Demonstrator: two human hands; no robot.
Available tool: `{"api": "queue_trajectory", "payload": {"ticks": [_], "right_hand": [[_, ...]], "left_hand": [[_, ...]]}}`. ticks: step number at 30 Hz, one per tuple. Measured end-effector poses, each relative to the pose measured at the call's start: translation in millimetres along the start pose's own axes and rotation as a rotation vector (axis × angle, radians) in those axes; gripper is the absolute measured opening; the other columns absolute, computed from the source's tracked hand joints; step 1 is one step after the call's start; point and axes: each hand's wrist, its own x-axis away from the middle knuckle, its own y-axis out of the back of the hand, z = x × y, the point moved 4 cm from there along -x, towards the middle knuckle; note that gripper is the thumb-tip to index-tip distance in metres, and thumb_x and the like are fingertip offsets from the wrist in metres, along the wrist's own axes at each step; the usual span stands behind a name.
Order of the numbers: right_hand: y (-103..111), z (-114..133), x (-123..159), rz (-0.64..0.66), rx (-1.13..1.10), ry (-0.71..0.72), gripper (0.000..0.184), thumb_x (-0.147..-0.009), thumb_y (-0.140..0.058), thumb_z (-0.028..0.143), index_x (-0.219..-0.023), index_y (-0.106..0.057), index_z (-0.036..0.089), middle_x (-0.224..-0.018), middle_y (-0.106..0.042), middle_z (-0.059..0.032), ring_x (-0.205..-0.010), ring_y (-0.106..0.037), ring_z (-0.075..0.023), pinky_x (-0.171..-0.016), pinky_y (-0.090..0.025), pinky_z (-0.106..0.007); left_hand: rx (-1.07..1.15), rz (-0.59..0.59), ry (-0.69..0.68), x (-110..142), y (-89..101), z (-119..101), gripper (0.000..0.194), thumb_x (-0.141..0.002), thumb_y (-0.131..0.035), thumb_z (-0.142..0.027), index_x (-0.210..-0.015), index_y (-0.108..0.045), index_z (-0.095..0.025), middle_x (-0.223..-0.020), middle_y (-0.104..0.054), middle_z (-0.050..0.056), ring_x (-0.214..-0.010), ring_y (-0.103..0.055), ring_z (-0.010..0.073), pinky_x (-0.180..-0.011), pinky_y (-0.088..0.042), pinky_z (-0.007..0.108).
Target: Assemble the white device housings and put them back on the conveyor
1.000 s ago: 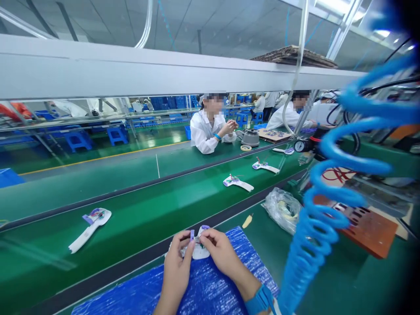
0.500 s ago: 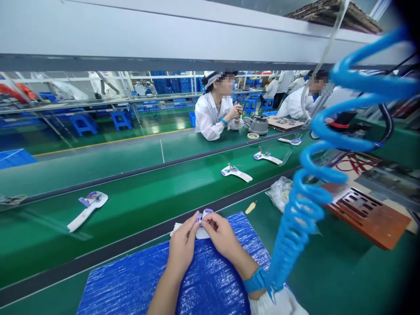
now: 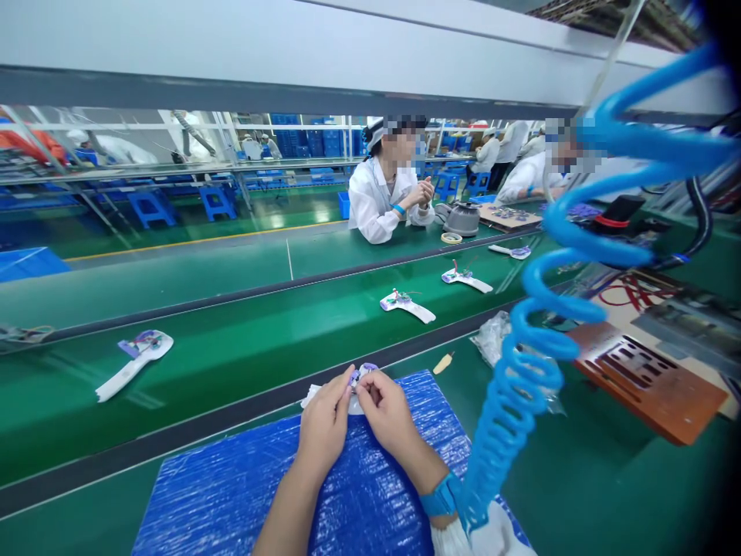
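Note:
At the far edge of the blue film-wrapped board (image 3: 231, 483), my two hands meet over a white housing with purple parts (image 3: 356, 405). My left hand (image 3: 325, 421) holds its left side, fingers pressed together along the purple parts. The thumb and forefinger of my right hand (image 3: 389, 409) pinch at the inside of the same housing. What exactly lies between those fingertips is hidden. A blue wrist strap (image 3: 441, 495) circles my right wrist, with a coiled blue hose (image 3: 503, 417) passing right beside it.
Similar white housings with wires (image 3: 407, 306) lie spread along the green conveyor belt (image 3: 260, 340). A yellow-handled tool (image 3: 443, 363), a clear plastic bag (image 3: 492, 336) and an orange-brown fixture (image 3: 642, 378) are to the right. Across the belt sits a co-worker (image 3: 385, 193) with hands together.
Housings on the belt have shifted left. The view has tilted slightly. Both my hands stay on the housing in almost the same pose.

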Motion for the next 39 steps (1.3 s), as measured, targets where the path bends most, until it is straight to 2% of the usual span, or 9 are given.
{"api": "queue_trajectory", "payload": {"ticks": [16,19,23,27,29,32,35,37,39], "right_hand": [[-5,1,-2,-0.083,-0.160,-0.061,0.013,-0.085,-0.055,0.026,-0.076,-0.062,0.019,-0.072,-0.058,-0.0005,-0.064,-0.050,-0.0143,-0.063,-0.040,-0.026],[11,2,-10,-0.259,-0.271,-0.042,0.012,-0.083,-0.058,0.027,-0.088,-0.065,0.019,-0.094,-0.062,-0.0050,-0.077,-0.055,-0.0162,-0.070,-0.043,-0.028],[36,-21,-19,-0.498,-0.564,-0.286,0.029,-0.077,-0.062,0.038,-0.098,-0.062,0.017,-0.087,-0.061,-0.0057,-0.073,-0.055,-0.0172,-0.059,-0.043,-0.027],[48,-50,-26,-0.606,-0.855,-0.515,0.038,-0.069,-0.064,0.044,-0.098,-0.058,0.019,-0.084,-0.059,-0.0031,-0.061,-0.055,-0.0143,-0.043,-0.035,-0.022],[49,-59,-28,-0.638,-0.983,-0.578,0.039,-0.067,-0.064,0.045,-0.097,-0.056,0.021,-0.085,-0.060,-0.0026,-0.056,-0.055,-0.0125,-0.040,-0.034,-0.021],[49,-65,-29,-0.687,-1.074,-0.613,0.041,-0.065,-0.064,0.047,-0.097,-0.056,0.022,-0.084,-0.060,-0.0018,-0.052,-0.054,-0.0111,-0.038,-0.033,-0.020],[49,-67,-30,-0.684,-1.091,-0.612,0.043,-0.064,-0.065,0.047,-0.097,-0.055,0.022,-0.083,-0.060,-0.0015,-0.050,-0.054,-0.0103,-0.038,-0.034,-0.020],[49,-67,-30,-0.663,-1.078,-0.609,0.043,-0.064,-0.065,0.048,-0.096,-0.054,0.022,-0.082,-0.061,-0.0016,-0.050,-0.054,-0.0105,-0.038,-0.035,-0.020],[51,-67,-30,-0.655,-1.065,-0.605,0.044,-0.062,-0.065,0.049,-0.095,-0.054,0.022,-0.081,-0.060,-0.0013,-0.049,-0.054,-0.0107,-0.038,-0.036,-0.021]], "left_hand": [[-0.010,-0.097,0.047,1,-4.3,-2,0.041,-0.097,-0.036,-0.038,-0.130,-0.056,-0.022,-0.131,-0.058,0.008,-0.121,-0.054,0.0225,-0.103,-0.044,0.041],[0.026,-0.183,0.133,-15,14.6,1,0.048,-0.092,-0.044,-0.045,-0.135,-0.049,-0.023,-0.124,-0.063,0.007,-0.104,-0.064,0.0223,-0.085,-0.054,0.035],[-0.121,-0.325,0.286,-65,69.2,15,0.058,-0.086,-0.052,-0.046,-0.137,-0.044,-0.020,-0.116,-0.065,0.007,-0.089,-0.066,0.0214,-0.075,-0.055,0.032],[-0.359,-0.418,0.380,-110,102.3,14,0.063,-0.085,-0.051,-0.040,-0.136,-0.042,-0.004,-0.130,-0.050,0.025,-0.117,-0.051,0.0396,-0.097,-0.040,0.058],[-0.423,-0.350,0.290,-124,82.5,-2,0.056,-0.088,-0.046,-0.036,-0.134,-0.046,-0.003,-0.134,-0.045,0.026,-0.126,-0.041,0.0410,-0.103,-0.033,0.059],[-0.442,-0.064,0.062,-137,8.6,-37,0.039,-0.093,-0.044,-0.037,-0.126,-0.057,-0.023,-0.133,-0.051,0.009,-0.115,-0.055,0.0248,-0.099,-0.044,0.037],[-0.482,0.084,-0.007,-149,-62.1,-65,0.035,-0.092,-0.046,-0.045,-0.119,-0.061,-0.031,-0.137,-0.048,0.006,-0.110,-0.058,0.0254,-0.091,-0.048,0.037],[-0.533,0.092,0.032,-159,-86.2,-73,0.037,-0.091,-0.047,-0.048,-0.109,-0.066,-0.023,-0.130,-0.052,0.013,-0.105,-0.060,0.0311,-0.087,-0.047,0.045],[-0.582,0.073,0.087,-167,-89.5,-73,0.034,-0.089,-0.051,-0.044,-0.098,-0.065,-0.015,-0.120,-0.054,0.018,-0.097,-0.061,0.0341,-0.083,-0.047,0.049]]}}
